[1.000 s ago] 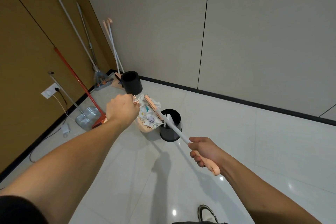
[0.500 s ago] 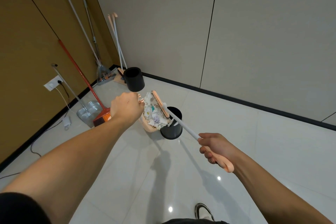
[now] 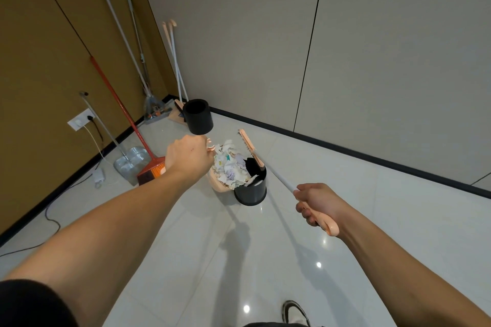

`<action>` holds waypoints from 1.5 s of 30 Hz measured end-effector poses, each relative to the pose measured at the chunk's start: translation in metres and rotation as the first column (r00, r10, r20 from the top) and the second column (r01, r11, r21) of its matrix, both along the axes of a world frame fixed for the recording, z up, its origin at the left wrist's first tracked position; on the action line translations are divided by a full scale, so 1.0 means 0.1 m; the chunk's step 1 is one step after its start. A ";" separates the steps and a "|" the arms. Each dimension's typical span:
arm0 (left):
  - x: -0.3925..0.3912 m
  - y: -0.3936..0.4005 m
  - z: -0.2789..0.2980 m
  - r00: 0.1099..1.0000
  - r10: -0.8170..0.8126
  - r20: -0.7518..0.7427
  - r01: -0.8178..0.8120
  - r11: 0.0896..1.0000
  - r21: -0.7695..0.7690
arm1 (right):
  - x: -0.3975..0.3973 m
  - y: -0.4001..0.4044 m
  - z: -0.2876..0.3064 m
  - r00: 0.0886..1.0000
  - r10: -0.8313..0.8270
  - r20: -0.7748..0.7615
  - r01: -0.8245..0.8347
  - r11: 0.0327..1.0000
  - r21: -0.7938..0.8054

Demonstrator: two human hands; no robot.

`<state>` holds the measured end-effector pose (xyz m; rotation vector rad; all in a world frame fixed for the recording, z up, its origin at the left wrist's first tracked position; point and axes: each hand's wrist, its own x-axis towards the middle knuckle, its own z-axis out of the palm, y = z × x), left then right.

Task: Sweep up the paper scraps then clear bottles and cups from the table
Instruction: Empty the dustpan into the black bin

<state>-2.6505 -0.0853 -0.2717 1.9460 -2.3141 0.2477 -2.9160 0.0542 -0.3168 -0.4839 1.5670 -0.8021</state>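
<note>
My left hand (image 3: 187, 158) grips the top of a pink dustpan (image 3: 218, 185), which is tipped against the rim of a black bin (image 3: 251, 192) on the floor. Crumpled paper scraps (image 3: 229, 167) fill the pan, and some spill over the bin's opening. My right hand (image 3: 317, 203) is closed on the pink grip of a white-handled broom (image 3: 279, 180). The broom's pink head (image 3: 248, 145) rests against the scraps above the bin. No table, bottles or cups are in view.
A second black bin (image 3: 198, 117) stands behind, near the corner. Mops, a red broom (image 3: 151, 172), a metal dustpan (image 3: 130, 162) and another pink broom set lean on the left wall. A cable trails from a wall socket (image 3: 79, 121). My shoe (image 3: 295, 313) is at the bottom.
The dustpan has tipped further toward the bin and the scraps have slid to its rim. The broom head has moved in behind them; my right hand has shifted slightly right.
</note>
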 end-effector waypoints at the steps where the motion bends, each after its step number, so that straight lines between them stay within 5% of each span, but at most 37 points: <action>1: 0.00 0.00 0.00 1.000 -0.008 0.001 0.008 1.000 -0.004 | -0.01 -0.02 -0.02 1.000 0.001 -0.005 -0.001 1.000 -0.003; 26: -0.07 0.04 -0.15 0.929 -0.281 0.241 0.288 0.958 0.005 | 0.06 0.02 -0.14 0.999 -0.009 0.039 0.007 0.999 0.043; 45: -0.19 0.10 -0.17 0.942 -0.269 0.202 0.261 0.963 0.067 | -0.14 0.15 0.02 0.991 0.074 -0.109 -0.061 0.991 0.115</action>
